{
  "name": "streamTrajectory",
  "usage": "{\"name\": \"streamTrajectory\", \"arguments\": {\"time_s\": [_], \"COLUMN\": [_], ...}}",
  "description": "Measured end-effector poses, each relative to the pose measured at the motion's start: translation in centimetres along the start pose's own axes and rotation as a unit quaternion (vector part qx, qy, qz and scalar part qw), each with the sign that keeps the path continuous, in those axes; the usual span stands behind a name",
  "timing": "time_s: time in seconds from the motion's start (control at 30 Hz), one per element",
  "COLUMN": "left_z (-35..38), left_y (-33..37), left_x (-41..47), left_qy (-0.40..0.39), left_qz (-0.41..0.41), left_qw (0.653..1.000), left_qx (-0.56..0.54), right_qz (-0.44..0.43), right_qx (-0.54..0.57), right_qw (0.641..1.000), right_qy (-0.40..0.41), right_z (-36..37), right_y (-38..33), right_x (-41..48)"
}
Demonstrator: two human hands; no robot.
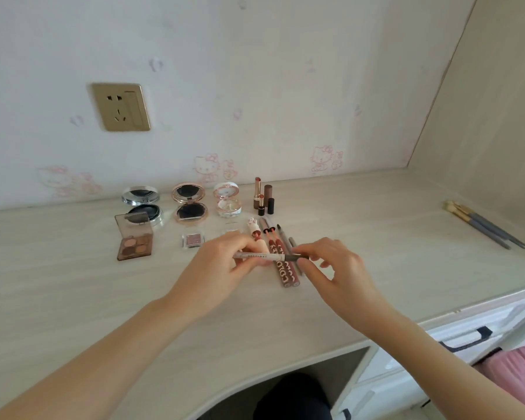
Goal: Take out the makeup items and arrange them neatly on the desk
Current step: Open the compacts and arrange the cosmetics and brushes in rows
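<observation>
My left hand [225, 265] and my right hand [328, 265] hold a slim white makeup pen [255, 255] level between them; the left pinches its white barrel, the right pinches its dark end. Beneath the pen lie two brown lip gloss tubes [285, 268] and thin grey pencils [291, 244]. Along the wall stand three open compacts: silver [141, 201], rose gold [190, 201], white [228, 201]. Lipsticks [262, 197] stand upright beside them. An open brown eyeshadow palette [134, 237] and a small single eyeshadow [193, 240] lie in front.
Several makeup brushes [482, 227] lie at the far right of the pale desk [73, 298]. A gold wall socket [120, 107] is on the wall. White drawers with a dark handle [467, 338] sit below the desk's right edge.
</observation>
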State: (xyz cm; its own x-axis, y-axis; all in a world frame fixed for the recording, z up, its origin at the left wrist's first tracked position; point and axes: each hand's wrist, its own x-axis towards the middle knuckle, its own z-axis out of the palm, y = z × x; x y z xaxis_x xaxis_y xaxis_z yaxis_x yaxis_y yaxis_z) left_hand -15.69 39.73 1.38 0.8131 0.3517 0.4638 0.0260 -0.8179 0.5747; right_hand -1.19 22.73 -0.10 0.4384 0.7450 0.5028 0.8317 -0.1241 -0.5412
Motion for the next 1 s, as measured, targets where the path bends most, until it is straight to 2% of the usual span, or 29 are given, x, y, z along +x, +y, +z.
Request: {"name": "streamTrajectory", "arguments": {"time_s": [0.23, 0.37, 0.43, 0.57, 0.77, 0.87, 1.0], "left_z": [-2.6, -2.7, -2.3, -1.2, 0.0, -0.1, -0.1], "left_y": [-2.0, -2.5, -2.1, -1.9, -2.6, -2.6, -2.1], "left_x": [-2.9, -4.0, -4.3, -4.7, -4.9, -5.0, -5.2], "left_qy": [0.015, 0.011, 0.009, 0.027, 0.08, 0.088, 0.06], "left_qz": [-0.046, 0.028, 0.051, 0.063, 0.134, 0.134, 0.102], "left_qw": [0.998, 0.978, 0.965, 0.96, 0.919, 0.909, 0.917], "left_qx": [0.036, 0.208, 0.257, 0.271, 0.362, 0.384, 0.381], "right_qz": [-0.067, -0.071, -0.085, -0.109, -0.17, -0.191, -0.197], "right_qx": [-0.04, -0.036, -0.051, -0.099, -0.228, -0.242, -0.237], "right_qw": [0.997, 0.997, 0.995, 0.989, 0.956, 0.948, 0.948], "right_qy": [-0.01, -0.002, 0.003, 0.025, 0.066, 0.077, 0.079], "right_z": [3.2, 4.6, 5.3, 6.2, 7.3, 7.4, 7.3], "right_y": [-2.3, -3.0, -3.5, -3.8, -3.4, -3.4, -3.5], "right_x": [0.9, 0.9, 0.7, 0.1, -0.8, -0.9, -0.9]}}
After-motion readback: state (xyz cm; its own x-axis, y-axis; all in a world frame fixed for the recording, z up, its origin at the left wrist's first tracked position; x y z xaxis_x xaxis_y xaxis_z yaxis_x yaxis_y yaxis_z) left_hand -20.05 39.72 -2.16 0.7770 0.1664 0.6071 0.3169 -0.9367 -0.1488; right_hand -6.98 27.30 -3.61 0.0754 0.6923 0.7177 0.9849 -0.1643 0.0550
